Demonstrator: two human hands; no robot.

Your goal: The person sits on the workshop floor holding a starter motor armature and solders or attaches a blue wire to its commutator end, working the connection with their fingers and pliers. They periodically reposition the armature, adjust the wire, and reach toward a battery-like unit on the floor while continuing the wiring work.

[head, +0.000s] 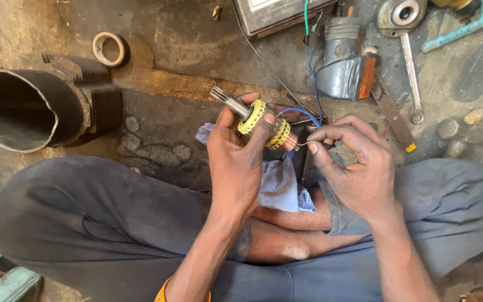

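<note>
A dark pipe (26,109) lies at nine o'clock on the floor (163,134), a tape roll (110,49) just above it, with bare concrete between them and the hands. The left hand (238,162) sits at the centre, fingers closed round a rotor (258,118) with yellow windings, its steel shaft pointing toward eleven o'clock. A blue rag (278,184) lies under the hands, on the lap. The right hand (359,168), toward three o'clock, pinches a thin wire (299,145) between thumb and forefinger, just beside the rotor's copper end. At one o'clock lie a grey housing (339,67) and a wrench (412,75), crowding the far edge.
</note>
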